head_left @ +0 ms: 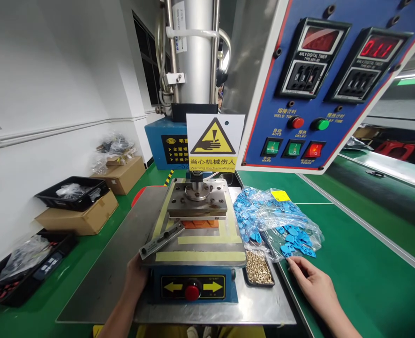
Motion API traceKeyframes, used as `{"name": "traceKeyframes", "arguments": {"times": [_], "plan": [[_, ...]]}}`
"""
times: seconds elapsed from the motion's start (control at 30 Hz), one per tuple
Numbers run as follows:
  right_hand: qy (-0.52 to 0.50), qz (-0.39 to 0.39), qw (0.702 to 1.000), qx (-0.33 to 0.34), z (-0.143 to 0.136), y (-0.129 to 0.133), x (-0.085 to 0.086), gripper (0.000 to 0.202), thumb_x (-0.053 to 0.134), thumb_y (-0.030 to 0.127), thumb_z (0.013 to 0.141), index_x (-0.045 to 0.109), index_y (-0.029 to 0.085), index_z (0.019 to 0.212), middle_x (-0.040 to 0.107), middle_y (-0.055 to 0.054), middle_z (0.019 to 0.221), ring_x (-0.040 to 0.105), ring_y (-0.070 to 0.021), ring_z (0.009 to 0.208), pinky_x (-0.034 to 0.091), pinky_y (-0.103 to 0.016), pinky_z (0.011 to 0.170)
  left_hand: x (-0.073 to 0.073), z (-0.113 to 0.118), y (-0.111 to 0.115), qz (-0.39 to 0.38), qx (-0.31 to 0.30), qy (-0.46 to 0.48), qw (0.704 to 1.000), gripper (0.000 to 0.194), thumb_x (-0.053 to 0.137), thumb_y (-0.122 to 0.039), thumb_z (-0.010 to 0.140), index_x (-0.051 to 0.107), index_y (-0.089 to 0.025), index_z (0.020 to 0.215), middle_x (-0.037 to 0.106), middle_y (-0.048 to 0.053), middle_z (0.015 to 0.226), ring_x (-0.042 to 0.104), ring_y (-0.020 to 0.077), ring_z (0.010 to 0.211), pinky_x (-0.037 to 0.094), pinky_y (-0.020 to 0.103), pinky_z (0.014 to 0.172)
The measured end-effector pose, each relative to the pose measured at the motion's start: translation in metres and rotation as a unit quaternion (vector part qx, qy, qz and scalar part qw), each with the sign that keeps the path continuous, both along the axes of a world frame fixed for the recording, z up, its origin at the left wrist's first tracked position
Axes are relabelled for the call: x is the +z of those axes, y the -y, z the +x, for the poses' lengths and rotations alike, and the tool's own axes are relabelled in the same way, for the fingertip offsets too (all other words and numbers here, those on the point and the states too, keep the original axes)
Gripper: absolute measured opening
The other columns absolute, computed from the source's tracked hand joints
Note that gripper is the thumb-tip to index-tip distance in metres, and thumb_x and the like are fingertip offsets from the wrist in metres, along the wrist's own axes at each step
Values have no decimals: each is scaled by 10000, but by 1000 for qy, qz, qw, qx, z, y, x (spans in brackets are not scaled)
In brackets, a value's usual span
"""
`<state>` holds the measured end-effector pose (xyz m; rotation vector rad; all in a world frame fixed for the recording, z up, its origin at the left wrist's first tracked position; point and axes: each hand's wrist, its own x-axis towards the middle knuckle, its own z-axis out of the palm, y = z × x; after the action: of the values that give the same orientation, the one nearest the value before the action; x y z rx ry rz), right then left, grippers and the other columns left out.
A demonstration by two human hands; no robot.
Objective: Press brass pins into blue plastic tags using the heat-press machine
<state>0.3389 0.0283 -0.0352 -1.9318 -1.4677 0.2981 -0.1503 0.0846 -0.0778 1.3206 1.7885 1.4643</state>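
My left hand (pixel 136 273) is at the left side of the press's blue base (pixel 147 281), its fingertips hidden behind the edge. Just above it, a metal bar (pixel 161 240) lies slantwise on the press bed. My right hand (pixel 311 281) is closed, thumb and forefinger pinched at the edge of a blue plastic piece (pixel 287 250). More blue pieces (pixel 298 234) spill from a clear bag (pixel 274 211) beyond it. Under the press head's steel plate (pixel 197 204) an orange block (pixel 200 224) shows. A black tray of small brass inserts (pixel 259 267) sits left of my right hand.
A control panel (pixel 260 136) with timers and switches overhangs at the upper right. A warning sign (pixel 214 143) hangs before the press column. A red button (pixel 192 291) faces me on the base. Black bins (pixel 45 256) and cardboard boxes (pixel 87 213) stand at left.
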Motion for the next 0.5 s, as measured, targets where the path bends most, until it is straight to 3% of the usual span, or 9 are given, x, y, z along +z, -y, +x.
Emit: {"name": "traceKeyframes", "arguments": {"times": [0.5], "plan": [[0, -12, 1000, -5, -3, -1, 3, 445, 494, 645, 750, 715, 264, 810, 726, 10, 755, 613, -173, 573, 497, -250, 550, -4, -3, 2, -45, 11, -7, 999, 248, 549, -435, 570, 634, -204, 601, 733, 117, 760, 688, 361, 792, 568, 411, 633]]}}
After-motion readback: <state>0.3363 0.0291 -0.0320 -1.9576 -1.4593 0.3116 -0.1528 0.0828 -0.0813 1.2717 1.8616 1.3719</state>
